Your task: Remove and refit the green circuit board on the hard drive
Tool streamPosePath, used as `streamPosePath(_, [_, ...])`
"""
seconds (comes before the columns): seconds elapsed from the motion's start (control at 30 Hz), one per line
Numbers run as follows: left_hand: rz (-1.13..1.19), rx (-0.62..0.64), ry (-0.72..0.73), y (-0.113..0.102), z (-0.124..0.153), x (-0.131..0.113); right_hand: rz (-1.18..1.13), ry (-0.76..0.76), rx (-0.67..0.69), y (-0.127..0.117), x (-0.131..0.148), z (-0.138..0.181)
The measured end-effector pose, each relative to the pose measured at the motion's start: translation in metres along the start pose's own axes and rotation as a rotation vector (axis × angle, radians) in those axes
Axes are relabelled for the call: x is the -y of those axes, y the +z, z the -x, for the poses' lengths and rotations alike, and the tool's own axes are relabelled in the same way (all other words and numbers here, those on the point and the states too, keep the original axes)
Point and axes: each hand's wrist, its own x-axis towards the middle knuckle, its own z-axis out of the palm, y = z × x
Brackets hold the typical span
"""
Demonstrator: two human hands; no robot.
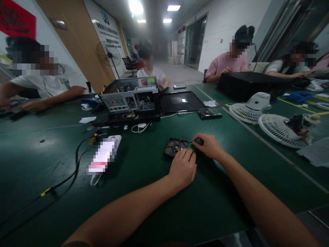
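An opened hard drive (pixel 176 146) lies on the green table (pixel 144 192) in front of me, its platter showing. My left hand (pixel 183 168) rests on the drive's near right corner with the fingers curled down on it. My right hand (pixel 209 145) is closed round a small screwdriver (pixel 199 141) with a dark green handle, held upright over the drive's right edge. The screwdriver's tip is hidden behind my fingers.
Beyond the drive stand an open computer case (pixel 131 99), a black side panel (pixel 181 102) and a second hard drive (pixel 210 113). Two white fan grilles (pixel 277 128) lie at the right. A phone (pixel 102 157) and black cable (pixel 64 178) lie left. Several people sit around the table.
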Motion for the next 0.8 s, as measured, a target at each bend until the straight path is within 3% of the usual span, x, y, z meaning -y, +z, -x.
streamPosePath(0.47, [0.006, 0.003, 0.005, 0.001, 0.000, 0.002, -0.025, -0.014, 0.034, -0.001, 0.001, -0.002])
streamPosePath(0.7, [0.012, 0.015, 0.006, 0.001, 0.000, 0.002, -0.032, 0.047, -0.118, -0.010, -0.004, 0.000])
streamPosePath(0.8, [0.015, 0.014, 0.006, 0.001, 0.000, 0.002, -0.023, 0.036, -0.111, -0.010, -0.006, -0.001])
